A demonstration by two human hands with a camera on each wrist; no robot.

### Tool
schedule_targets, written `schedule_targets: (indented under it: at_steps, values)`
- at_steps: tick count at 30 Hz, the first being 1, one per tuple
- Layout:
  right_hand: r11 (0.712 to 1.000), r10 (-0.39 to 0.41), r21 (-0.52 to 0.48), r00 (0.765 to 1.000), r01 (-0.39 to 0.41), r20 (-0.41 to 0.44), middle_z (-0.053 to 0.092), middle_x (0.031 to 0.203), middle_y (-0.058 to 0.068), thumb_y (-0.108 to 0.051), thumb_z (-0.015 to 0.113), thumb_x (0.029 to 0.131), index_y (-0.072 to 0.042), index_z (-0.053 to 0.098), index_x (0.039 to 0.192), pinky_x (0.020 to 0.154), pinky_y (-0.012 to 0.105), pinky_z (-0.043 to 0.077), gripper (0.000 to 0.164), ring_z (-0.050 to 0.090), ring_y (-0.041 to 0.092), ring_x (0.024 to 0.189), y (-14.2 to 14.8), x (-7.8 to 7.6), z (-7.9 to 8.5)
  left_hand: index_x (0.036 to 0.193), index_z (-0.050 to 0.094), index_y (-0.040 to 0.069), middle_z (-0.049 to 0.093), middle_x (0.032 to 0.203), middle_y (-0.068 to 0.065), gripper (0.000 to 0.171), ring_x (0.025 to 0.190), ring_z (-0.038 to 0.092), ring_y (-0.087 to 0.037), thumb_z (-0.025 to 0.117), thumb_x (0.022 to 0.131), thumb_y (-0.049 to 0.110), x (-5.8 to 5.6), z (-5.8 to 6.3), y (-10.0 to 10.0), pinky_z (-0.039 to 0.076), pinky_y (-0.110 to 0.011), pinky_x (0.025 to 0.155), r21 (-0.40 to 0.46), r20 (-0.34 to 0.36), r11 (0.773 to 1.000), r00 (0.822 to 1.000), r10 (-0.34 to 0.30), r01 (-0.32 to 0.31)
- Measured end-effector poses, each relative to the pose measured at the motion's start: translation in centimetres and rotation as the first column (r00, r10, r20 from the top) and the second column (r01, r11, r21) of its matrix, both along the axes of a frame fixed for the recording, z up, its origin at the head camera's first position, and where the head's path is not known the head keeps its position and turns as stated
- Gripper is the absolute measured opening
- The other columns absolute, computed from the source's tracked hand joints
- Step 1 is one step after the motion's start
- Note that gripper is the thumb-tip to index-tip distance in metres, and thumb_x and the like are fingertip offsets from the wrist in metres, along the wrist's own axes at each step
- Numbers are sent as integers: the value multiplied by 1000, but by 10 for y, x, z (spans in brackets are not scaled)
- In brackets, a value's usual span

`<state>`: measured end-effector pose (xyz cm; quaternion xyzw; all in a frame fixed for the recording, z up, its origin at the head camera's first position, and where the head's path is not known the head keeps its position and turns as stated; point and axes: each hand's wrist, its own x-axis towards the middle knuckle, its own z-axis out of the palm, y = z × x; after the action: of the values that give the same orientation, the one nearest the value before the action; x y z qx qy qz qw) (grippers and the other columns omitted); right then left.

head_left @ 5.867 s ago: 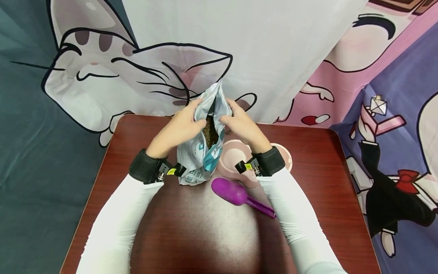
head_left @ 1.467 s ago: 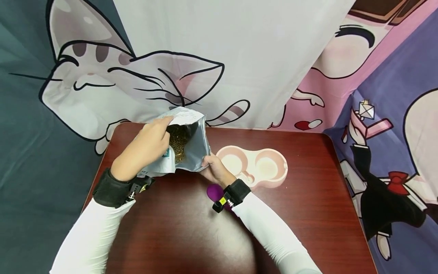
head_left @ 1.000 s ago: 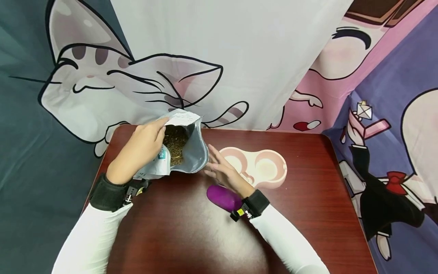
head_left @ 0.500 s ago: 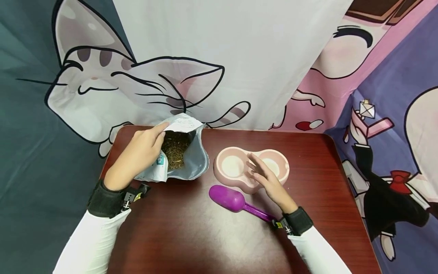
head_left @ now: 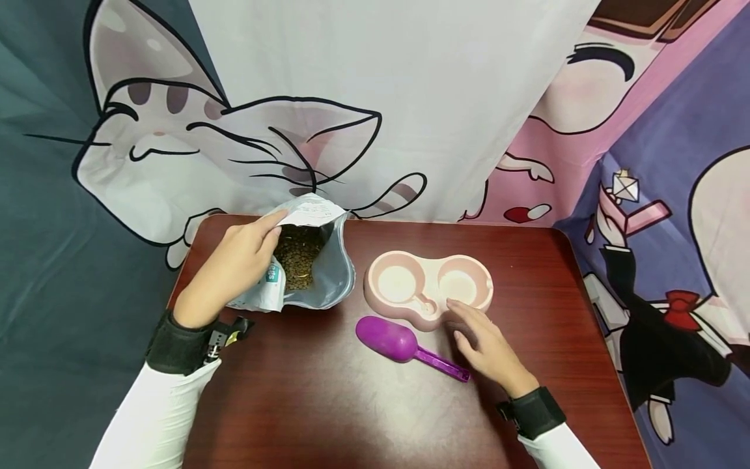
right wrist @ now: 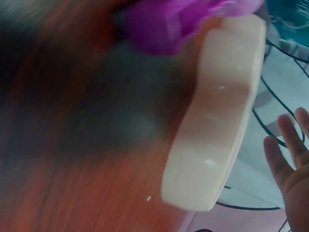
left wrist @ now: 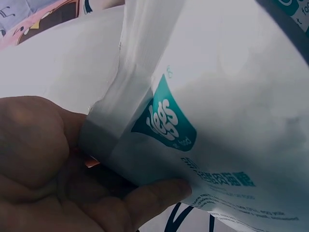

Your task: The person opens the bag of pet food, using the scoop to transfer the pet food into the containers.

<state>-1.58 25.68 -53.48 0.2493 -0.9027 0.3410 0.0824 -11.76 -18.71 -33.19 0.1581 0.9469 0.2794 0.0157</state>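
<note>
My left hand (head_left: 234, 264) grips the left edge of a cat food bag (head_left: 336, 280), its mouth spread wide to show brown kibble (head_left: 297, 260). In the left wrist view, thumb and fingers lie on either side of the edge of the printed bag (left wrist: 222, 121). My right hand (head_left: 492, 348), fingers extended, hovers by the front right of a pink double pet bowl (head_left: 432, 277). Just left of that hand lies a purple scoop (head_left: 389, 340), its handle pointing at it. The right wrist view shows the bowl's side (right wrist: 217, 111), the blurred scoop (right wrist: 164, 24) and spread fingers.
Everything stands on a dark red-brown table (head_left: 351, 404) with rounded far corners. Behind it hangs a white cloth (head_left: 410, 98) printed with a cartoon cat. A purple-blue printed cloth (head_left: 691, 260) hangs along the right, a dark green one (head_left: 53, 293) along the left.
Earlier both hands spread the bag's mouth and the bag has since shifted left. My right hand let go, passed rightward over the bowl and drew back beside the scoop handle. The left kept its grip.
</note>
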Motion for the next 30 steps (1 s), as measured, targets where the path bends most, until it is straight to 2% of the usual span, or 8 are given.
schedule_targets:
  at_steps: [2, 6, 9, 11, 15, 18, 26, 30]
  values:
    - [998, 23, 58, 999, -20, -49, 60, 145, 8, -9, 67, 90, -7, 60, 143, 120, 17, 28, 53, 56, 28, 134, 0, 4, -6, 152, 49, 2, 60, 142, -25, 44, 109, 63, -35, 41, 111, 15, 0, 0, -2, 48, -54, 94, 3, -5, 1000, 1000, 0, 0]
    - [985, 79, 162, 991, -60, -111, 66, 132, 8, -15, 68, 90, -7, 67, 132, 110, 32, 42, 43, 62, 27, 122, -3, 12, -19, 152, 49, 2, 71, 102, -20, 44, 89, 58, -30, 41, 111, 16, -1, -1, -4, 46, -50, 85, 5, -18, 1000, 1000, -6, 6]
    - [974, 108, 212, 987, -81, -116, 68, 124, 7, -18, 74, 87, -8, 70, 125, 101, 40, 50, 40, 64, 25, 116, -7, 15, -28, 152, 50, 2, 53, 75, -10, 44, 78, 53, -29, 41, 111, 15, -2, -2, -5, 44, -48, 82, -1, -25, 1000, 1000, -9, 9]
    - [969, 113, 232, 988, -86, -105, 68, 121, 6, -20, 80, 85, -8, 70, 123, 98, 43, 53, 41, 64, 24, 113, -11, 16, -32, 151, 50, 2, 52, 73, -9, 44, 77, 53, -29, 41, 111, 15, -2, -2, -5, 44, -48, 82, -2, -31, 1000, 999, -10, 10]
    - [961, 97, 267, 993, -76, -68, 65, 115, 1, -25, 89, 81, -11, 70, 122, 91, 40, 56, 48, 63, 19, 105, -15, 18, -41, 151, 51, 1, 70, 104, -24, 43, 85, 56, -31, 42, 110, 13, -2, -2, -5, 46, -50, 84, 6, -33, 1000, 999, -13, 14]
    - [956, 86, 285, 996, -73, -32, 64, 112, -1, -27, 91, 78, -12, 71, 122, 85, 37, 56, 51, 61, 15, 100, -17, 20, -46, 150, 51, 0, 64, 134, -28, 43, 91, 57, -32, 42, 110, 12, -2, -2, -4, 46, -51, 86, 11, -32, 1000, 999, -16, 17]
    - [957, 107, 265, 992, -120, 65, 64, 106, -4, -23, 90, 80, -13, 71, 117, 79, 33, 54, 43, 57, 10, 93, -24, 28, -50, 150, 51, 1, 60, 141, -28, 43, 95, 59, -32, 42, 110, 12, -2, -3, -5, 48, -53, 88, 13, -33, 1000, 999, -9, 10]
    - [962, 121, 226, 983, -151, 139, 64, 106, -3, -17, 88, 82, -14, 71, 116, 81, 32, 55, 38, 57, 8, 94, -27, 30, -49, 150, 52, 0, 64, 135, -28, 43, 92, 58, -33, 42, 109, 11, -2, -3, -5, 48, -52, 87, 12, -39, 1000, 999, -11, 11]
